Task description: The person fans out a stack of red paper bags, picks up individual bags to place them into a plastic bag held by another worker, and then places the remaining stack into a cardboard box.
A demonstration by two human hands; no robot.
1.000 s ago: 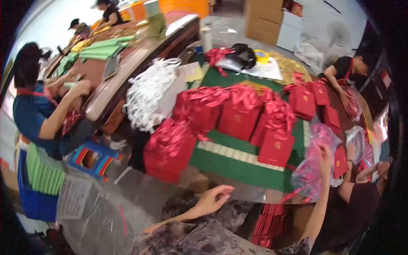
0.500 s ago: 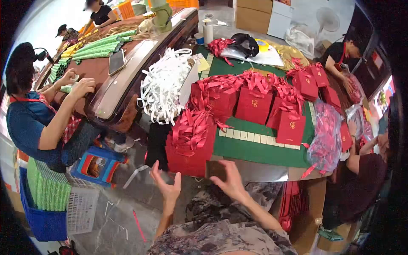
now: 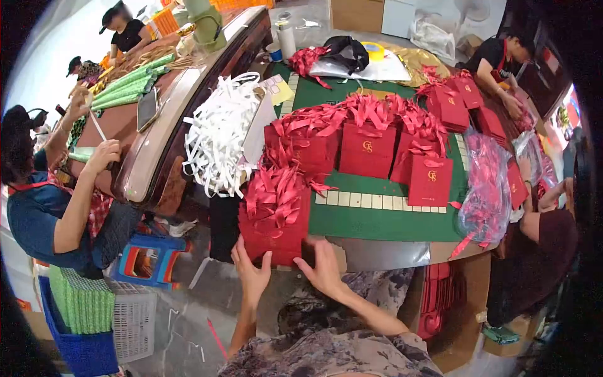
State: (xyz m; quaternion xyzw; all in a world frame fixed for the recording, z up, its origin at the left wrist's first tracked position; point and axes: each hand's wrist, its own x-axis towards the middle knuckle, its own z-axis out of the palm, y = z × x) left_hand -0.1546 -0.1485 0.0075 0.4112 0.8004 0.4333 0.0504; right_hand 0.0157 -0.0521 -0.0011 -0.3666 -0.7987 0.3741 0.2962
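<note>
At the table's near left edge lies a stack of red bags (image 3: 276, 242) topped with red ribbons (image 3: 273, 195). My left hand (image 3: 252, 270) is at the stack's lower left, thumb and fingers apart. On the other side, my right hand (image 3: 323, 270) is at its lower right corner, fingers spread and thumb near the edge. Neither hand is closed round the stack. More red bags with gold lettering (image 3: 367, 151) stand behind on the green mat (image 3: 377, 227). A heap of white ribbons (image 3: 220, 135) is at the left.
A co-worker in a blue shirt (image 3: 41, 220) sits at the left by a brown table (image 3: 129, 119). Bagged red ribbons (image 3: 483, 188) lie at the right edge. Below are an open carton (image 3: 468, 301) and a blue stool (image 3: 151, 261). Other people work at the far left and right.
Both my hands have moved up to the near end of the red stack. The view has shifted slightly. The co-worker at the left has raised one hand, drawing out a white strip.
</note>
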